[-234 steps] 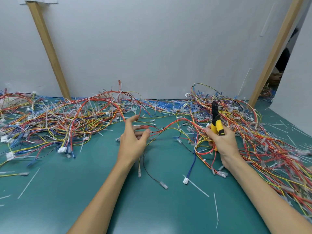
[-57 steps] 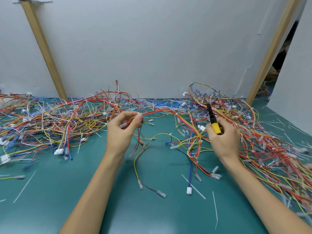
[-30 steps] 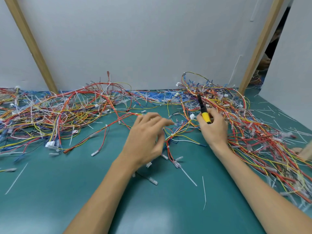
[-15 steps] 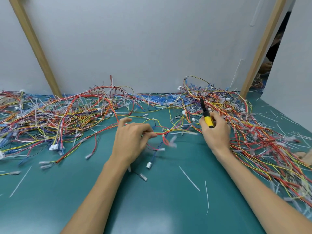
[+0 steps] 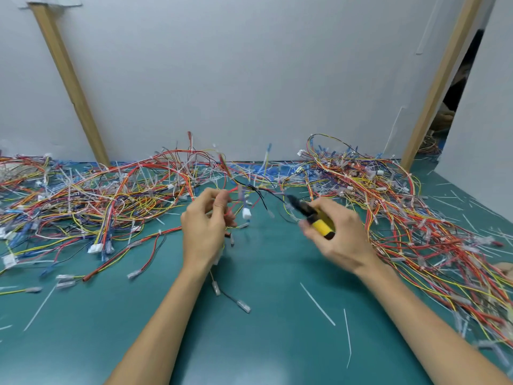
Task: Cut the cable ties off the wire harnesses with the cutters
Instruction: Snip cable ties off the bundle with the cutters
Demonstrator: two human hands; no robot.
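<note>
Midway to the table's point(image 5: 263, 343) far edge, the left hand point(image 5: 205, 229) pinches a harness point(image 5: 236, 188) aloft, seemingly so the cutters point(image 5: 315, 219) gripped in the right hand point(image 5: 342, 236) can reach.

A teal table top point(image 5: 263, 343) is spreading across the foreground, meeting a white wall point(image 5: 249, 79) behind. 2 wooden battens are slanting up that wall: the left batten point(image 5: 69, 79) is ending under white tape point(image 5: 50, 1), and the right batten point(image 5: 438, 84) is bordering a dark gap point(image 5: 460, 79) beside a white panel point(image 5: 483, 120).
</note>
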